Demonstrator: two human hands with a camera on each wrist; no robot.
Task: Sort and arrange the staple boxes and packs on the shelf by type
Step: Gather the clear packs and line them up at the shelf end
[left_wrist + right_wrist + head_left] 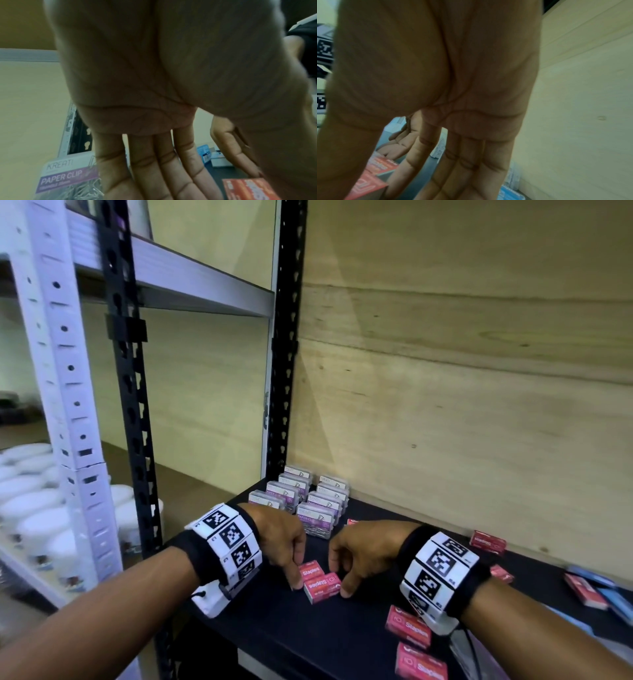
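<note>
Two small red staple boxes (310,571) (323,587) lie side by side on the black shelf (274,628). My left hand (294,573) touches their left side with fingers pointing down. My right hand (342,577) touches the right side of the front box. In the left wrist view the fingers (154,169) are straight, and a red box (248,189) lies by the thumb. The right wrist view also shows straight fingers (462,169) beside the red boxes (380,165). Neither hand curls round a box.
Clear paper clip packs (298,494) (68,180) stand in two rows at the back left corner. More red staple boxes (407,626) (488,542) lie scattered to the right, with red and blue packs (589,590) at the far right. A black upright post (137,440) borders the shelf's left.
</note>
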